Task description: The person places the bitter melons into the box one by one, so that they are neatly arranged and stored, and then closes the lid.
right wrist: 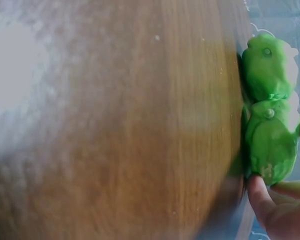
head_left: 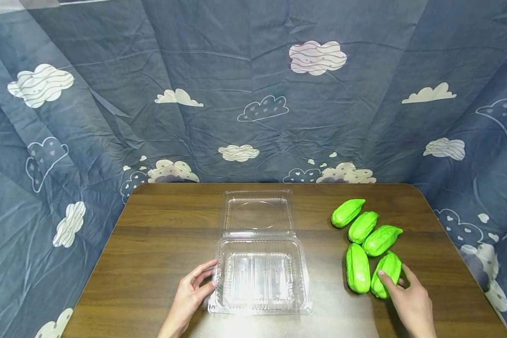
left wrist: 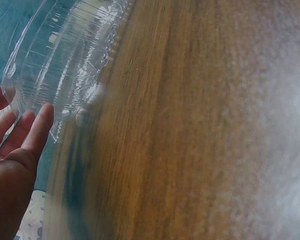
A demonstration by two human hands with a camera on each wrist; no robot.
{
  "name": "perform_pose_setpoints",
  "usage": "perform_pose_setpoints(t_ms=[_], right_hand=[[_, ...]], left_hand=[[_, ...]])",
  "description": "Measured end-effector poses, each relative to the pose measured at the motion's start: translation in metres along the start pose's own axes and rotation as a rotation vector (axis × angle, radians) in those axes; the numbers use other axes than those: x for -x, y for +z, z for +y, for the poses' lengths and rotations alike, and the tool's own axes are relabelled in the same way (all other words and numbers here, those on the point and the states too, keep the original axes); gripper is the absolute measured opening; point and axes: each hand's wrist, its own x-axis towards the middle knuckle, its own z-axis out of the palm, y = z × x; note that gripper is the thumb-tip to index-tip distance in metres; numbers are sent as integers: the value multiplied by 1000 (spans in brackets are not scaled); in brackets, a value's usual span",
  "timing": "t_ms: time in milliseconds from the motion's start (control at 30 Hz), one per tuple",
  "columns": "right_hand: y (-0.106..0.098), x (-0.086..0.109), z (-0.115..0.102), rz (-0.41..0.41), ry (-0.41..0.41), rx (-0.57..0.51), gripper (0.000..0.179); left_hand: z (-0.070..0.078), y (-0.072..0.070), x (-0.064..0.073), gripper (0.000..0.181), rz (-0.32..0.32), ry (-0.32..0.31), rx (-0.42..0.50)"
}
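Note:
On the table stands a clear plastic clamshell container [head_left: 259, 277], its lid [head_left: 257, 213] folded back and lying flat behind the base. My left hand [head_left: 191, 291] holds the container's left rim, thumb and fingertips at the edge; the left wrist view shows the fingers [left wrist: 40, 127] against its ribbed side. Over on the right, my right hand [head_left: 410, 298] grips a bright green, ribbed, fruit-like piece [head_left: 387, 274] between thumb and fingers. In the right wrist view, fingertips [right wrist: 260, 192] touch the end of that green piece [right wrist: 272, 145].
Several matching green pieces lie close by: one upright in view [head_left: 357, 267] just left of the gripped one, others [head_left: 382, 240] behind it in a slanting row. The wooden table [head_left: 160, 234] has a blue cloud-patterned curtain [head_left: 219, 126] along its back and sides.

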Motion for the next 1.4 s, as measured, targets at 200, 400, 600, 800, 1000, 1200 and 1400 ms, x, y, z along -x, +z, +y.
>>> perform_pose_setpoints(t_ms=[200, 400, 600, 800, 1000, 1200, 1400], right_hand=[[-3, -1, 1, -61, 41, -14, 83], [-4, -1, 3, -92, 121, -44, 86], [-5, -1, 7, -80, 156, -21, 89], [-4, 1, 8, -47, 196, -41, 87], [-3, 4, 8, -22, 256, -97, 87], [-6, 7, 7, 22, 289, -133, 87], [-9, 11, 5, 85, 286, -252, 81]], left_hand=[[0, 0, 0, 53, 4, -2, 10], [0, 1, 0, 54, 6, -3, 10], [0, 1, 0, 53, 5, 3, 5], [-1, 0, 0, 52, 7, 1, 8], [-1, 1, 1, 52, 12, 8, 8], [-1, 1, 0, 51, 12, -2, 20], [-1, 2, 0, 52, 11, 6, 18]])
